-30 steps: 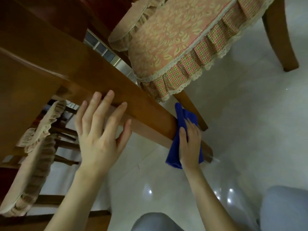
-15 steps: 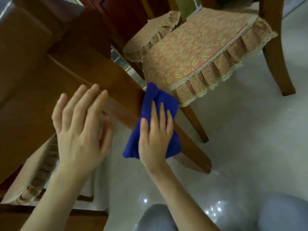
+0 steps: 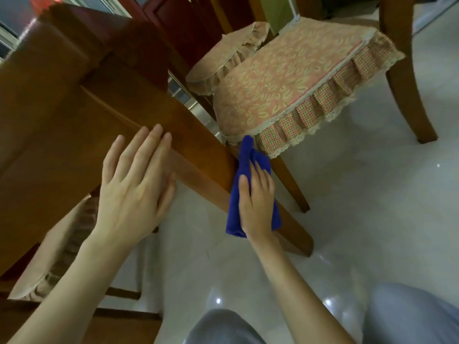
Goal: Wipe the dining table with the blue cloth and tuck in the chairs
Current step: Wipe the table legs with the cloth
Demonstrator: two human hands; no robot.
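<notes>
At the bottom of my view, around six and five o'clock, two knees (image 3: 223,328) in grey trousers sit over the glossy pale floor tiles (image 3: 372,207). Up from there both bare forearms reach in.

The left hand (image 3: 134,194) lies flat on the wooden side of the dining table (image 3: 49,150), fingers straight and slightly spread, fingertips aimed toward one o'clock. The right hand (image 3: 257,202) sits at three o'clock from it, with a gap between them. Its fingers are straight and close together, pressing the blue cloth (image 3: 246,157) onto the table leg (image 3: 203,165), and the thumb lies along the cloth's left edge.

The cloth is under that palm and sticks out past the fingertips and below the heel of the hand. Its long axis runs roughly twelve to six, crossing the leg, which slants from ten o'clock down to four. The upper end bunches into a narrow fold pointing at twelve, just beneath a cushion frill; I cannot tell if they touch. It is a deep plain blue, soft-looking and folded over itself.

At eight o'clock a beige frilled cushion (image 3: 62,256) shows under the table. Beyond the cloth, at one o'clock, a wooden chair (image 3: 402,90) carries a pink leaf-patterned cushion (image 3: 285,83) with a checked, lace-edged frill. Behind it at twelve sits a smaller frilled cushion (image 3: 228,53).
</notes>
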